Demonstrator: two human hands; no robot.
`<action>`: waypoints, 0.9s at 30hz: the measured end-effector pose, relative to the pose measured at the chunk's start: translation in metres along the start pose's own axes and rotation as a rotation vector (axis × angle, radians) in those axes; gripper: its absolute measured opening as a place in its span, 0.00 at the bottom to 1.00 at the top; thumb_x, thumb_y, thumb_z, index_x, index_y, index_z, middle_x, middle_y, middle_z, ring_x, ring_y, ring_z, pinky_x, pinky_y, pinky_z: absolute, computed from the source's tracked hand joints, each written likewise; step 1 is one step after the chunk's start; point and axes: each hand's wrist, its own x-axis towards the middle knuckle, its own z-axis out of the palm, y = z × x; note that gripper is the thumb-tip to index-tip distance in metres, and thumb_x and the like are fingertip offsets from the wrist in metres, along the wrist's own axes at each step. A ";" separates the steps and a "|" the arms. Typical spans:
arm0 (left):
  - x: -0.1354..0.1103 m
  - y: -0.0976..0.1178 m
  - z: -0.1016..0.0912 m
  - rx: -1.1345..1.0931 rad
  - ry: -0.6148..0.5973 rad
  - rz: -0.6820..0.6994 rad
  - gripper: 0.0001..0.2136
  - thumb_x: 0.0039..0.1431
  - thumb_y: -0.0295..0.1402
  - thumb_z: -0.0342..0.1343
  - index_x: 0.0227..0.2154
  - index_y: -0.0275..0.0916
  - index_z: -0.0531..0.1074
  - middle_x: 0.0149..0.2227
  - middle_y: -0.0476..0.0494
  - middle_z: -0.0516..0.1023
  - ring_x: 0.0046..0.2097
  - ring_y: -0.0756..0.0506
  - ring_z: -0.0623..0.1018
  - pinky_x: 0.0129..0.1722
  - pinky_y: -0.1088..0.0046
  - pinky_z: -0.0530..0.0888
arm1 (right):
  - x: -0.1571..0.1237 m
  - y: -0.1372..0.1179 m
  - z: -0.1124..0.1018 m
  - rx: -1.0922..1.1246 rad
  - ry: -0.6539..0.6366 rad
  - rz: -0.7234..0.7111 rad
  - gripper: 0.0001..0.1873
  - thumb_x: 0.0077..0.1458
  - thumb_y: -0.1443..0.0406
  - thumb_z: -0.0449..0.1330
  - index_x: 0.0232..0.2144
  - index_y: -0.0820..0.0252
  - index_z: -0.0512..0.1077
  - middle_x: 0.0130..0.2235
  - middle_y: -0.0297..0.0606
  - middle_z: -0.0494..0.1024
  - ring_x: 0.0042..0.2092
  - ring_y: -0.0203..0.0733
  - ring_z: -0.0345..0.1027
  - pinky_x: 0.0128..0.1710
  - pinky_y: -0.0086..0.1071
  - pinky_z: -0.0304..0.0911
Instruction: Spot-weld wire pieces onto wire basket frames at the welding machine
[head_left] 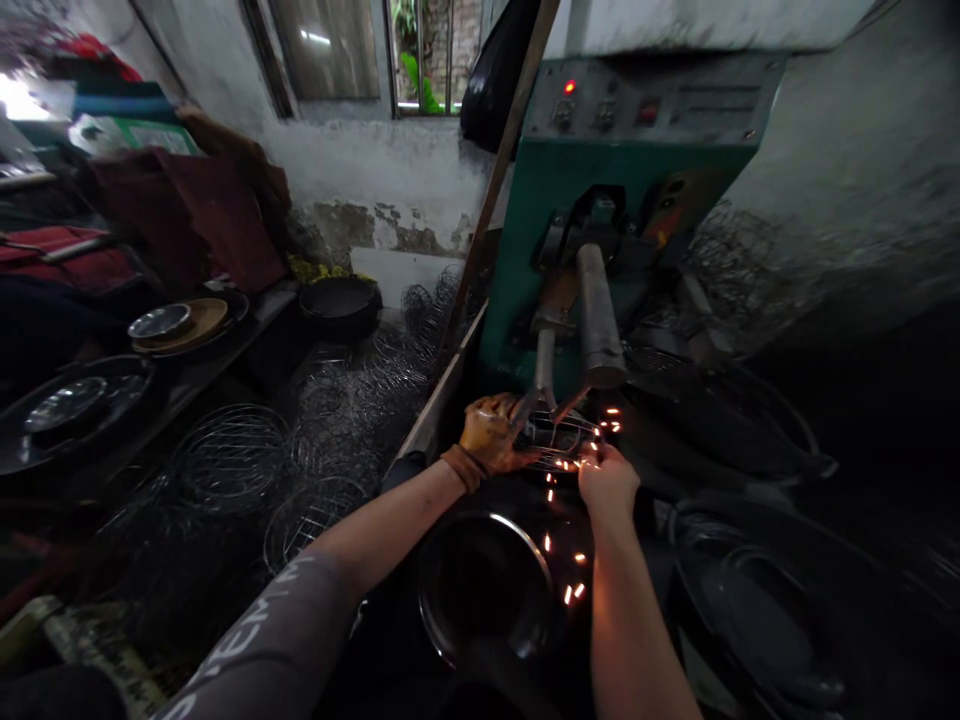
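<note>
A green spot welder stands ahead, its thick metal electrode arm reaching toward me. Below the electrode tips is a round wire rack. My left hand, in a worn tan glove, grips the rack's left side. On the right, my bare right hand is closed on the rack's near right edge. Orange sparks fly around the right fingers and drop below the rack. A round dark pan with a shiny rim lies below my hands. The fingertips are partly hidden by sparks and shadow.
Several round wire racks are heaped on the floor at left. A low bench carries pans and a round tray. A wooden post leans beside the welder. Dark pans sit at right.
</note>
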 end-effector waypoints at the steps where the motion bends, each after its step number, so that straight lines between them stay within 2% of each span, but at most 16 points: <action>1: -0.003 0.001 0.001 -0.028 0.051 0.004 0.44 0.53 0.55 0.61 0.69 0.40 0.57 0.61 0.35 0.70 0.62 0.33 0.68 0.62 0.52 0.65 | 0.000 -0.001 -0.001 -0.009 -0.006 0.006 0.21 0.63 0.63 0.50 0.43 0.72 0.79 0.36 0.53 0.81 0.39 0.53 0.74 0.40 0.36 0.63; 5: -0.004 0.013 0.002 -0.098 0.184 -0.033 0.44 0.53 0.52 0.61 0.69 0.36 0.56 0.66 0.34 0.65 0.68 0.34 0.62 0.67 0.56 0.61 | -0.001 -0.005 -0.004 -0.058 -0.027 0.006 0.21 0.63 0.64 0.51 0.44 0.75 0.78 0.40 0.57 0.81 0.43 0.55 0.75 0.43 0.37 0.64; 9: 0.002 0.032 0.005 -0.064 0.154 0.094 0.34 0.62 0.46 0.54 0.69 0.44 0.57 0.70 0.41 0.59 0.73 0.36 0.52 0.70 0.55 0.55 | -0.001 -0.003 -0.006 -0.015 -0.024 -0.012 0.20 0.61 0.66 0.51 0.46 0.73 0.78 0.41 0.55 0.81 0.44 0.55 0.74 0.43 0.36 0.64; 11: -0.002 0.029 0.008 -0.068 0.179 0.061 0.36 0.61 0.49 0.56 0.69 0.43 0.56 0.71 0.41 0.58 0.73 0.35 0.51 0.70 0.54 0.55 | -0.001 -0.002 -0.006 0.001 -0.031 -0.016 0.20 0.61 0.66 0.51 0.45 0.72 0.78 0.40 0.54 0.82 0.43 0.55 0.74 0.43 0.37 0.65; 14: -0.021 0.004 0.016 -0.137 0.263 -0.172 0.50 0.51 0.57 0.63 0.70 0.35 0.52 0.69 0.32 0.59 0.71 0.32 0.57 0.70 0.54 0.59 | -0.002 -0.001 -0.005 -0.007 -0.044 -0.022 0.20 0.63 0.64 0.50 0.43 0.73 0.78 0.39 0.56 0.81 0.42 0.56 0.74 0.42 0.38 0.64; 15: -0.028 -0.008 0.020 -0.173 0.251 -0.255 0.53 0.48 0.57 0.65 0.70 0.33 0.51 0.68 0.30 0.60 0.69 0.32 0.60 0.69 0.55 0.61 | -0.002 -0.001 -0.005 -0.013 -0.039 -0.026 0.20 0.64 0.64 0.50 0.43 0.73 0.78 0.39 0.56 0.81 0.42 0.56 0.74 0.42 0.37 0.64; 17: -0.040 -0.028 0.029 -0.243 0.140 -0.327 0.53 0.45 0.53 0.68 0.70 0.34 0.53 0.66 0.30 0.63 0.67 0.33 0.65 0.67 0.56 0.64 | -0.003 -0.001 -0.003 -0.031 -0.020 -0.028 0.19 0.64 0.64 0.50 0.44 0.72 0.78 0.38 0.56 0.80 0.42 0.55 0.74 0.42 0.37 0.63; 19: -0.045 -0.042 0.036 -0.301 0.035 -0.342 0.49 0.45 0.47 0.70 0.68 0.36 0.58 0.64 0.34 0.68 0.64 0.34 0.69 0.65 0.57 0.68 | -0.003 0.000 0.000 -0.046 0.007 -0.022 0.19 0.64 0.63 0.50 0.43 0.72 0.77 0.37 0.55 0.80 0.41 0.55 0.73 0.41 0.36 0.62; 21: -0.043 -0.048 0.038 -0.326 -0.002 -0.354 0.43 0.46 0.43 0.70 0.65 0.38 0.63 0.60 0.37 0.73 0.59 0.36 0.74 0.61 0.59 0.72 | -0.001 0.004 0.005 -0.023 0.029 -0.022 0.19 0.63 0.63 0.51 0.41 0.71 0.78 0.36 0.54 0.79 0.40 0.55 0.73 0.39 0.36 0.61; 23: -0.036 -0.047 0.035 -0.308 0.002 -0.348 0.37 0.47 0.43 0.69 0.61 0.38 0.68 0.55 0.39 0.77 0.54 0.37 0.78 0.57 0.61 0.75 | 0.002 0.011 0.011 0.044 0.052 -0.015 0.18 0.60 0.62 0.52 0.37 0.70 0.78 0.33 0.52 0.79 0.37 0.54 0.72 0.37 0.37 0.61; 27: -0.023 -0.037 0.025 -0.184 0.050 -0.220 0.33 0.47 0.48 0.66 0.55 0.38 0.73 0.48 0.39 0.80 0.50 0.36 0.79 0.52 0.59 0.76 | 0.012 0.033 0.024 0.271 0.113 0.047 0.20 0.57 0.55 0.53 0.28 0.64 0.77 0.25 0.46 0.76 0.32 0.52 0.69 0.32 0.36 0.61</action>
